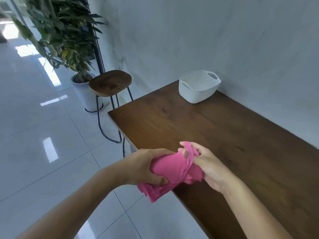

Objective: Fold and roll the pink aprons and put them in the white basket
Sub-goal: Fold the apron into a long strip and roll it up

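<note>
Both hands are on the pink apron (170, 171), which is bundled into a thick roll and held in the air over the near left edge of the wooden table (215, 131). The left hand (146, 167) wraps around the roll's left part, thumb underneath and fingers curled over the top, clamped firmly on the cloth. The right hand (207, 164) works the other end: its fingers are curled into the fabric, with a pink strap or fold looped over them, pinched between thumb and fingertips. The loose layered end of the apron hangs down past the table edge, below the left hand.

Far across the table, up against the pale wall (224, 40), sits the white basket (198, 87), woven-look plastic with cut-out handles, well apart from the hands. What lies inside it cannot be made out from here.

Off to the left, beyond the table's far corner, stands a wooden stool (110, 82) on thin dark metal legs, and just behind it a potted plant (65, 35) in a white pot on the glossy tiled floor (43, 135).
</note>
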Demonstrator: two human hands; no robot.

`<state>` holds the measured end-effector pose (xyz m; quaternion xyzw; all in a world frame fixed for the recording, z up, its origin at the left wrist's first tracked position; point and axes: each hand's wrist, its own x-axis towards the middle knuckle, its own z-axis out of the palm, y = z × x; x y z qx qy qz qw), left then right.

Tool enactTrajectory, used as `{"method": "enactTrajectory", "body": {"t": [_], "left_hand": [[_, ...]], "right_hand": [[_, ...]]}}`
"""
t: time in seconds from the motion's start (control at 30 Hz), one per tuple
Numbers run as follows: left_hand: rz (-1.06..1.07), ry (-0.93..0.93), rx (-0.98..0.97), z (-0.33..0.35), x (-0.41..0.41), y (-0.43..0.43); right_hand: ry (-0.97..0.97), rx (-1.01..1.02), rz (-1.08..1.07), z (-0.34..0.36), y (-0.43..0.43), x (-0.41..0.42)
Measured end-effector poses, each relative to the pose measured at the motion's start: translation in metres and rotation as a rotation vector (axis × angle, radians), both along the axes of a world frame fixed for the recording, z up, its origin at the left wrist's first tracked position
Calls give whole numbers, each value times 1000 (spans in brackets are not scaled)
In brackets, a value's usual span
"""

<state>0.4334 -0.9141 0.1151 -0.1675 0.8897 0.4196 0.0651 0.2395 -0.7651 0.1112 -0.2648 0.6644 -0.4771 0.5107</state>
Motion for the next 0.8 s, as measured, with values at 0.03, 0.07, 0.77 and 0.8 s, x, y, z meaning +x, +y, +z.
{"method": "enactTrajectory", "body": {"t": [0.03,0.07,0.77,0.8], "left_hand": [[-40,5,-41,4,4,-9],[-69,14,-66,7,8,-18],[1,118,-36,-14,24,-130],[18,108,-47,-16,18,-133]], "right_hand": [[15,12,16,3,-4,8],[34,18,29,7,-8,16],[160,50,-239,0,-74,65],[165,31,-255,-3,-76,56]]}}
